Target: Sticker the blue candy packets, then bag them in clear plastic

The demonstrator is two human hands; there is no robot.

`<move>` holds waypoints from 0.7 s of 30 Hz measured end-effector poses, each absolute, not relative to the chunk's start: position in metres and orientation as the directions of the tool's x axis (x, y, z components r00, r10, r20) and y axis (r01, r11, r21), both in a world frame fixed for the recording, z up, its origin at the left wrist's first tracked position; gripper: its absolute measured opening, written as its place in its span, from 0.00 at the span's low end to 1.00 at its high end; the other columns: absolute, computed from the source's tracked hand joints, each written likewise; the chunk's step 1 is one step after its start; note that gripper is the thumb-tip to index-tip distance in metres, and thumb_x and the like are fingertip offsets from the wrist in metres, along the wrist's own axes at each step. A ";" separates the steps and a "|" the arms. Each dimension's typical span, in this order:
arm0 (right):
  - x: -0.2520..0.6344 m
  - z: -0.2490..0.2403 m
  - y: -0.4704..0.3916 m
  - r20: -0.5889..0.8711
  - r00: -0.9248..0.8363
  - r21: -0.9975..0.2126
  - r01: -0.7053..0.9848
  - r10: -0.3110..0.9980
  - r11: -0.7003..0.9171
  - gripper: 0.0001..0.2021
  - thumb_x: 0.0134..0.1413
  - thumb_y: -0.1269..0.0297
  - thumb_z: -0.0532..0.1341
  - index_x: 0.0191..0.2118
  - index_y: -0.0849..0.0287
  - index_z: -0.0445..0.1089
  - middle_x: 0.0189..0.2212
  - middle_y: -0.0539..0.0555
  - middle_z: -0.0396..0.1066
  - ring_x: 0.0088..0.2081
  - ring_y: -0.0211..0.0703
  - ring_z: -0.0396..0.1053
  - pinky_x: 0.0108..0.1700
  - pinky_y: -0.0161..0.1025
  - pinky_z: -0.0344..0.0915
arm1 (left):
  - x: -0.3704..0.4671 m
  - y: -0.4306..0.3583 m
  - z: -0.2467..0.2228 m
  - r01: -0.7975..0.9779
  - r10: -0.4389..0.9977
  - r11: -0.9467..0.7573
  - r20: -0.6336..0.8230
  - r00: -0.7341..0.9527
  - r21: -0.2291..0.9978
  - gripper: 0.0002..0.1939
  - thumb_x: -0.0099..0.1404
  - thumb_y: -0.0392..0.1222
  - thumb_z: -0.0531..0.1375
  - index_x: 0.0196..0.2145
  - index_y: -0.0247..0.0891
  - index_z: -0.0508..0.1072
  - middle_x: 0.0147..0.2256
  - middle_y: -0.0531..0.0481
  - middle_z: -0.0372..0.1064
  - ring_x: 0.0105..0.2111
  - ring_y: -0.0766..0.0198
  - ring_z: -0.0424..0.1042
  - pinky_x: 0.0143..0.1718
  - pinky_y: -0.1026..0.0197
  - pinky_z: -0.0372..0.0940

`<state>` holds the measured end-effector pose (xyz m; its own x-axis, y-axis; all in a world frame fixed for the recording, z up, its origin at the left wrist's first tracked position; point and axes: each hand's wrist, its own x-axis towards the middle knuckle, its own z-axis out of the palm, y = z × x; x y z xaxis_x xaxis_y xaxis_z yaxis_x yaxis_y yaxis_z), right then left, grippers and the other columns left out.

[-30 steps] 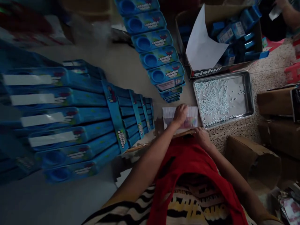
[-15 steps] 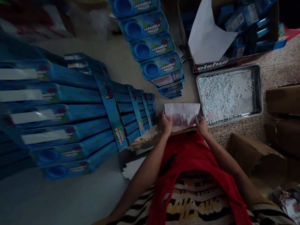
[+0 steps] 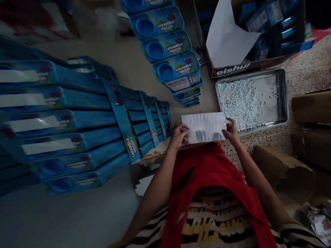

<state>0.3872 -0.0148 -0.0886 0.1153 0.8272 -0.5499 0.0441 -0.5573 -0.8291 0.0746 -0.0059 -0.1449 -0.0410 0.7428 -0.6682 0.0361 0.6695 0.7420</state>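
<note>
A white, shiny rectangular sheet (image 3: 204,127) with faint strip-like divisions lies flat over the table's front edge, just above the red apron. Its left end is pinched between the thumb and fingers of my left hand (image 3: 178,135). On the other side, my right hand (image 3: 231,130) has its thumb at the sheet's right edge, with the fingers apart from the thumb and raised beside the tray's corner. To the right stands a metal tray (image 3: 283,98) holding many small pale blue pellets (image 3: 239,103).
Tall stacks of blue boxes (image 3: 90,117) fill the left, and another blue stack (image 3: 178,69) rises behind the sheet. At the back right, a cardboard carton (image 3: 232,71) holds blue boxes and white paper (image 3: 224,38). Brown cardboard boxes (image 3: 284,168) sit at the right.
The sheet appears larger and brighter, reaching further right. My right hand has moved right and its fingers have opened; my left hand has shifted slightly left.
</note>
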 end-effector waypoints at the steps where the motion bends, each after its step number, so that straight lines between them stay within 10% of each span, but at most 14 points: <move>1: 0.392 -0.085 -0.014 -0.568 0.057 -0.822 0.019 0.821 -0.569 0.34 0.41 0.61 0.71 0.59 0.53 0.67 0.36 0.47 0.75 0.29 0.37 0.67 0.30 0.33 0.64 | 0.073 -0.004 -0.139 0.023 0.737 0.675 -0.676 0.014 0.737 0.19 0.50 0.45 0.70 0.40 0.39 0.75 0.27 0.56 0.67 0.26 0.65 0.67 0.30 0.65 0.65; 10: 0.408 -0.067 -0.001 -0.603 0.039 -0.795 0.050 0.797 -0.604 0.36 0.31 0.55 0.80 0.53 0.59 0.81 0.52 0.59 0.82 0.49 0.52 0.78 0.52 0.49 0.75 | 0.086 0.003 -0.101 0.064 0.750 0.657 -0.660 0.045 0.751 0.29 0.45 0.48 0.75 0.46 0.37 0.85 0.35 0.48 0.81 0.34 0.58 0.76 0.39 0.59 0.71; 21: 0.399 -0.012 0.000 -0.304 0.152 -0.719 0.611 0.940 -0.332 0.15 0.59 0.50 0.70 0.41 0.57 0.84 0.37 0.57 0.80 0.37 0.47 0.74 0.46 0.45 0.70 | 0.103 0.001 -0.068 0.301 0.907 0.421 -0.394 -0.149 0.856 0.11 0.57 0.44 0.74 0.39 0.40 0.86 0.43 0.43 0.77 0.49 0.49 0.76 0.56 0.48 0.72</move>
